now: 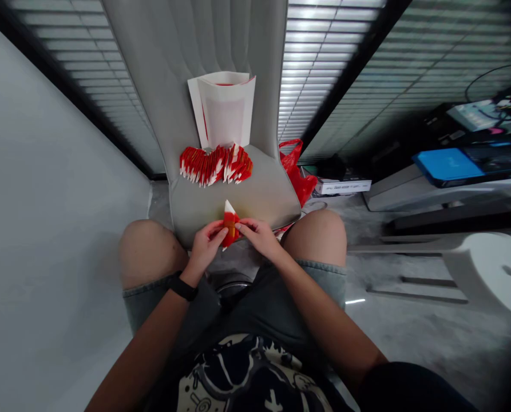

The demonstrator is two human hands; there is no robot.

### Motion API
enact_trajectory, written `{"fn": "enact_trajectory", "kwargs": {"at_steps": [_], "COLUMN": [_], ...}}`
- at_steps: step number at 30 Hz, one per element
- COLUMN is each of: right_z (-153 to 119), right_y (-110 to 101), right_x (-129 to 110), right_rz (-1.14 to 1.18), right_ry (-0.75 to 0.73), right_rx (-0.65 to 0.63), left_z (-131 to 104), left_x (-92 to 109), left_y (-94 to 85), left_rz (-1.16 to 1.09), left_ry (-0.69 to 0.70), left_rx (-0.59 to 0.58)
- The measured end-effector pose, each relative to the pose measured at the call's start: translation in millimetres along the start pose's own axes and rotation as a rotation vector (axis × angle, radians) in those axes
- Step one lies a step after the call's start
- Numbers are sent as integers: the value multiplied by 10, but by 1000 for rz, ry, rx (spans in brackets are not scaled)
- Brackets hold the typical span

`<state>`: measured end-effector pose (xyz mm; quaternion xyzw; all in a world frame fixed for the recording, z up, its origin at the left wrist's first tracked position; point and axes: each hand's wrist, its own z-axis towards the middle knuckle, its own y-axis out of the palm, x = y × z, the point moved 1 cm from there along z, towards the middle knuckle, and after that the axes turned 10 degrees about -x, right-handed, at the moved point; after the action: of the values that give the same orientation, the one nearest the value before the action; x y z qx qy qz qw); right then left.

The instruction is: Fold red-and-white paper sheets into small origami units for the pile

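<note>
Between my two hands is a piece of folded red paper [230,220] with a white pointed tip and some gold print, held above the front edge of a grey chair seat. My left hand [206,243] pinches its left side between thumb and fingers. From the right, my right hand [257,233] grips the other side, thumb on the front face. Farther back on the seat lies a long row of folded red-and-white paper pieces [214,165], packed tightly side by side. Behind that row, white sheets with red edges [225,109] lean upright against the chair's backrest.
The grey chair [264,194] stands before my knees. A red plastic bag [298,171] sits at its right, beside a white box [343,186] on the floor. Farther right are a white stool [495,269] and a blue flat object [448,164]. A white wall [44,200] borders the left.
</note>
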<state>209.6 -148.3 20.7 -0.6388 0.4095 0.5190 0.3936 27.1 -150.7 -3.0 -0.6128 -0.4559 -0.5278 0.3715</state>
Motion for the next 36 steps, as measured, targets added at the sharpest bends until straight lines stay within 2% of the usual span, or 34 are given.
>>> {"fn": "enact_trajectory", "kwargs": {"at_steps": [3,7,13,15,21,28,33,36], "right_z": [-28,-72,-57,-22,44,28,52,76], "right_y": [15,32,66,57,22,100,51,57], "right_x": [-16,-24,80,161,324,285,300,321], "right_rz": [-6,-112,-190,-145,60,291,311,299], "right_ry": [-26,-24,22,58,80,82,100,123], "right_rx": [-6,102,174,159,98,44,-13,-4], "left_z": [-61,-164,-165,-153,-124,-86,-71,-62], "left_x": [82,190,168,142,61,-4,6,18], "left_y": [19,65,36,31,64,34,15,15], "left_rz": [41,116,219,171,-167,-200,-213,-212], "left_ry": [8,-25,-49,-64,-135,-134,-155,-162], "left_rx": [20,43,112,122,87,107,89,85]}}
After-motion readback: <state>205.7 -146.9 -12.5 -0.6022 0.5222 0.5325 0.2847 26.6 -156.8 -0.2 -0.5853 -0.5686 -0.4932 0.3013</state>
